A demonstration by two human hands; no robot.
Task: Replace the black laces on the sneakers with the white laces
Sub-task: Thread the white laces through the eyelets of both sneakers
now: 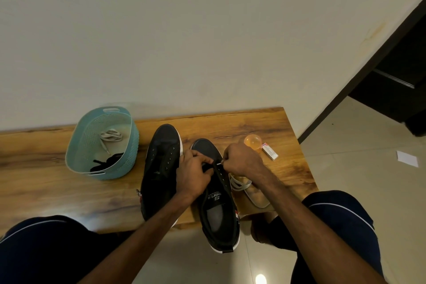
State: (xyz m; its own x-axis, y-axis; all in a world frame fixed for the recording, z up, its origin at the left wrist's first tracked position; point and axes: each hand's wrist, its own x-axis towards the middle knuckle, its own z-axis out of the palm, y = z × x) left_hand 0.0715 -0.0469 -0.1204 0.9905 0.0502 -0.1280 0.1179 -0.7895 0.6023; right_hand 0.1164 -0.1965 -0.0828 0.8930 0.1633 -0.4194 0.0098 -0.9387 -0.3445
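1 sneaker (219, 214), right hand (242, 160) pinching the white lace (237, 184) tip at its eyelets, left hand (193, 174) gripping its upper just beside

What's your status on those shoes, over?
Left hand grips near sneaker, right hand pinches white lace at its eyelets. Other sneaker unlaced. Black lace in basket. Nothing in the way.

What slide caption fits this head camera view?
Left hand steadies a black sneaker while right hand feeds in a white lace.

Black sneakers (162, 157) side by side
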